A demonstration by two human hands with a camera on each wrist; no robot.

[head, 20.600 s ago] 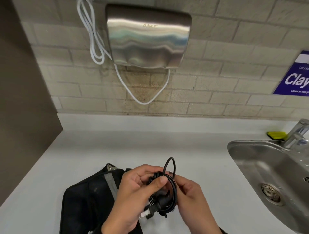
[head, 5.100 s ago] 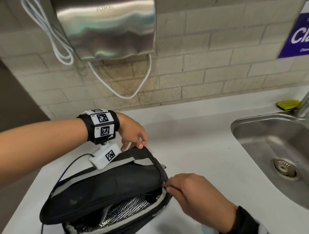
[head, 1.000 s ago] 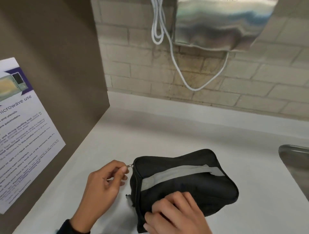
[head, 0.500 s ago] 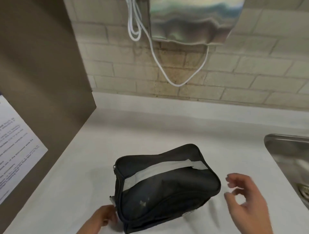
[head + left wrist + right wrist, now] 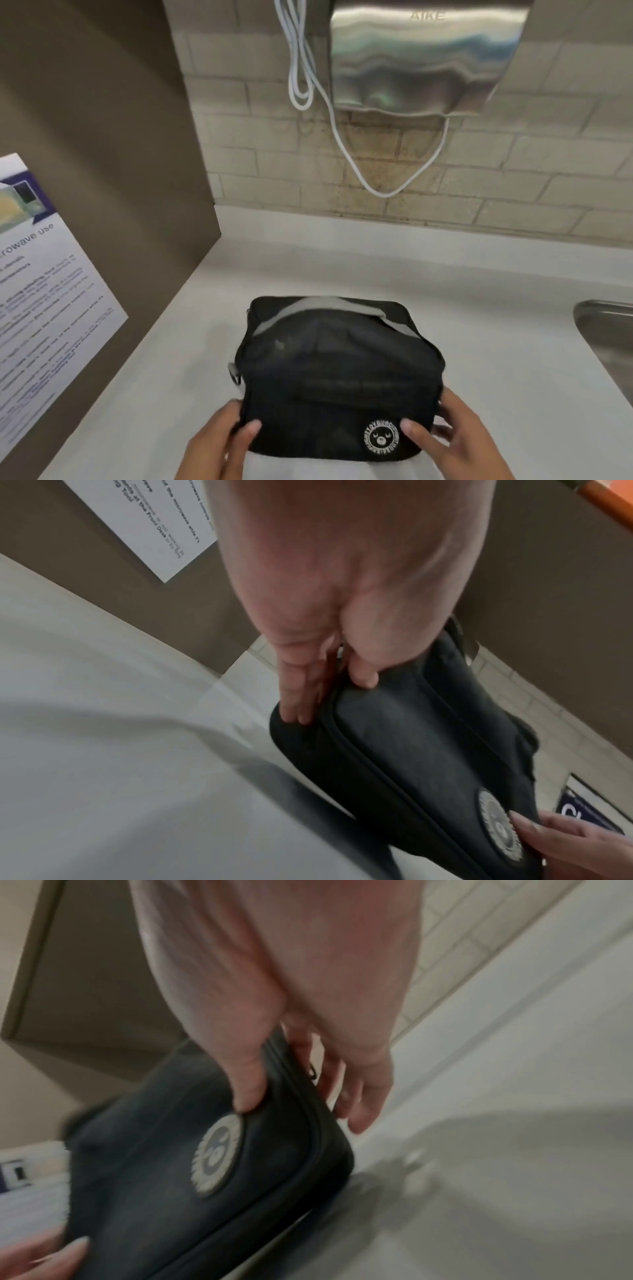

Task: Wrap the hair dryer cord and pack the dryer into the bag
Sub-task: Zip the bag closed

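Both hands (image 5: pixel 219 442) now grip the turned bag (image 5: pixel 339 373), its round logo facing up.

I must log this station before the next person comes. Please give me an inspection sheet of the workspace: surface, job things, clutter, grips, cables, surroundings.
Surface: white counter, nothing spilled that I can see.
Job's things: black bag stands on the counter, zipped shut, round logo patch toward the person; the dryer is not visible.
Clutter: nothing seen.
Grips: left hand and right hand hold the bag at its near corners, thumbs on the front face.
Cables: white cable hangs looped beside the wall hand dryer.
Surroundings: brick wall, brown panel with paper notice at left, steel sink at right.
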